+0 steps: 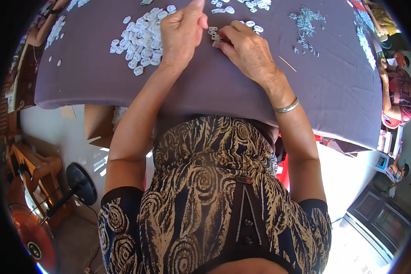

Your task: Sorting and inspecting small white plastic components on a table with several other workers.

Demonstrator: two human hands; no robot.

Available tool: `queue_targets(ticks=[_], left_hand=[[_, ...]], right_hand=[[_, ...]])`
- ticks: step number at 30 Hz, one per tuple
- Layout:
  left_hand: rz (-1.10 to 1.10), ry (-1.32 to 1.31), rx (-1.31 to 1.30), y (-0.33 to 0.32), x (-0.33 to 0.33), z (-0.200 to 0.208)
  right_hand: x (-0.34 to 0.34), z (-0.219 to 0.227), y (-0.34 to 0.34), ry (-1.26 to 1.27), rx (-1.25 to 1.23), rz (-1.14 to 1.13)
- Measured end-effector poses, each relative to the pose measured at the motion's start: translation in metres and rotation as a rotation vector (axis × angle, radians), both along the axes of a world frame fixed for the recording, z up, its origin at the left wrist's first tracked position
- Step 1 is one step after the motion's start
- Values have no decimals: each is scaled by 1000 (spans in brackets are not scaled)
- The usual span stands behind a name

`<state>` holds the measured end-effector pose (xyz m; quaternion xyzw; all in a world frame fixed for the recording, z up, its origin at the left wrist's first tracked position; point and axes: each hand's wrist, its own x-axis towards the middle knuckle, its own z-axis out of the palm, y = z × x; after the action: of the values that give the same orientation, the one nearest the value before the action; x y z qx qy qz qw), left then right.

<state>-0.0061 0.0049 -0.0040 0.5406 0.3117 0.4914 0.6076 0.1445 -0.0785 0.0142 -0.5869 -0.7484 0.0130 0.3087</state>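
Observation:
My left hand (182, 36) is raised over the table, beside a heap of small white oval plastic pieces (139, 43) with dark marks. Its fingers are curled in and the index finger points away from me; whatever they may hold is hidden. To the right, my right hand (249, 48) rests low on the cloth, thumb and fingertips drawn together at a small cluster of white pieces (212, 32). One white piece seems to sit at its thumb tip. More white pieces (257, 28) lie just beyond its knuckles.
A dark purple-grey cloth (214, 86) covers the table. Small silvery pieces (307, 25) lie scattered at the right, with a thin wooden stick (287, 63) nearer. Other people sit round the edges, one in a patterned red top (402, 89). A cardboard box (98, 122) and fan (32, 246) stand left.

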Motion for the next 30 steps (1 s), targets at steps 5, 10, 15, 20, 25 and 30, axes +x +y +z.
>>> queue_targets(ticks=[5, 10, 15, 20, 25, 30], left_hand=[[-25, 76, 21, -13, -2, 23], [-77, 232, 155, -16, 7, 17], [-148, 336, 371, -18, 9, 13], [-223, 326, 336, -21, 12, 12], [-263, 244, 190, -23, 12, 14], [-175, 23, 70, -28, 14, 18]], right_hand=[[2, -2, 0, 27, -11, 34], [7, -1, 0, 112, 30, 60], [23, 3, 1, 290, -27, 27], [24, 9, -3, 441, -184, 50], [27, 7, -1, 587, -238, 103], [28, 9, -2, 851, -212, 85]])
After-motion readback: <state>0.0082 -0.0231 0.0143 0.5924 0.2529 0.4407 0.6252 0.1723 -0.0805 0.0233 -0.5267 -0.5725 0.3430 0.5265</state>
